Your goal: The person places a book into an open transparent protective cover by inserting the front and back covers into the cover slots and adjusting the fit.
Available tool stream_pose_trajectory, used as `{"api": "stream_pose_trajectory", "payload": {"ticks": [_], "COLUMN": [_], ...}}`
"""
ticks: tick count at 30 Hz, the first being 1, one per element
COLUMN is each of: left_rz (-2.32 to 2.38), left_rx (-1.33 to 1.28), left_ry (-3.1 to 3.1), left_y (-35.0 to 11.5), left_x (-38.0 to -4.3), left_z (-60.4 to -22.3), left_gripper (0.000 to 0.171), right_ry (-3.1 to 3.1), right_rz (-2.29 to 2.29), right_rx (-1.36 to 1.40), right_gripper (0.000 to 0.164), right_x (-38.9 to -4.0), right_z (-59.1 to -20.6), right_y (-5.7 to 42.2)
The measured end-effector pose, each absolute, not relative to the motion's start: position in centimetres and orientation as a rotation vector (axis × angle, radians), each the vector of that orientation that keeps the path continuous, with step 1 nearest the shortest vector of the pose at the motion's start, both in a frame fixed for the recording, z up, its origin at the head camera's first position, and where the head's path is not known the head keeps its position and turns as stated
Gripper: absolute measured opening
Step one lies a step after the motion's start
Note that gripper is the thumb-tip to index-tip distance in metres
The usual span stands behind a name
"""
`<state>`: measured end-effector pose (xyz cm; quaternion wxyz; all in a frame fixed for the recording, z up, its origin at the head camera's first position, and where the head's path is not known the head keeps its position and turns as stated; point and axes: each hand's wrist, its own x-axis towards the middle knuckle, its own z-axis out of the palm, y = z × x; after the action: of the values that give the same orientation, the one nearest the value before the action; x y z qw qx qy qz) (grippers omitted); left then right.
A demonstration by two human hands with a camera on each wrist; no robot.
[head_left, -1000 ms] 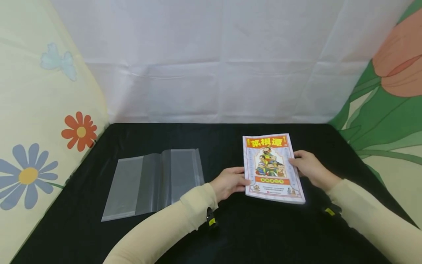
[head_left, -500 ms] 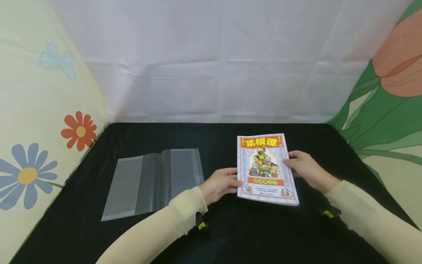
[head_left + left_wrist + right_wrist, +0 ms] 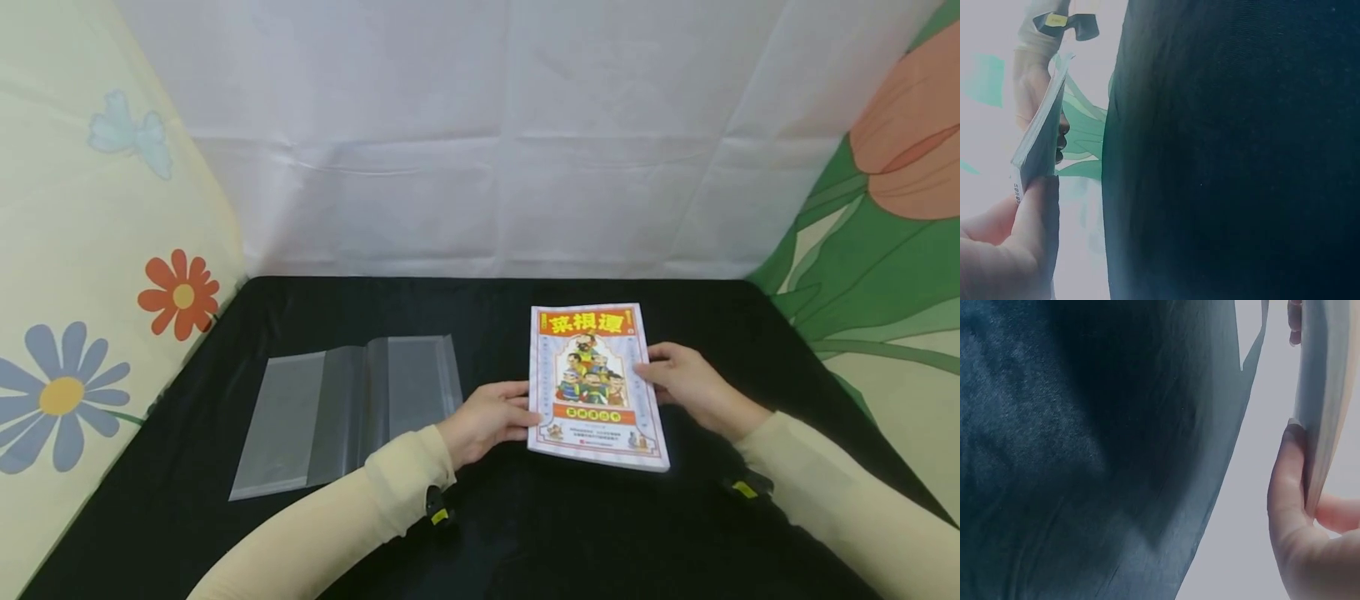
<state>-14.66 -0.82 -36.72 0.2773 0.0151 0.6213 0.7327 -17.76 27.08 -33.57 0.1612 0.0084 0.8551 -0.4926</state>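
Left hand (image 3: 483,421) and right hand (image 3: 693,387), both pinching the book (image 3: 592,379), are shifting it toward the table (image 3: 600,533)'s left edge, nearer the plastic cover (image 3: 348,417).

Right of centre in the head view, we had the book (image 3: 592,387) raised above the table (image 3: 570,533), between the left hand (image 3: 483,421) at its lower left edge and the right hand (image 3: 697,387) at its right edge. Left of centre, we saw the plastic cover (image 3: 288,417) spread on the table, the left sleeve (image 3: 352,517) crossing before its lower right corner. Behind the table, across the upper frame, we had a cloth (image 3: 495,167) between the left panel (image 3: 45,250) and the right panel (image 3: 892,275).
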Motion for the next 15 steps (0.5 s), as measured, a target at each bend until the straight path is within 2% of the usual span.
{"api": "stream_pose_trajectory", "payload": {"ticks": [15], "left_rz": [1.962], "left_rx": [0.037], "left_ry": [1.685], "left_y": [-1.9], "left_x": [-14.1], "left_z": [-36.8], "left_gripper": [0.049], "right_ry": [2.413], "right_rz": [-1.409], "right_rx": [-0.015], "right_gripper": [0.049], "right_x": [-17.6], "right_z": [-33.5], "right_y": [26.3]}}
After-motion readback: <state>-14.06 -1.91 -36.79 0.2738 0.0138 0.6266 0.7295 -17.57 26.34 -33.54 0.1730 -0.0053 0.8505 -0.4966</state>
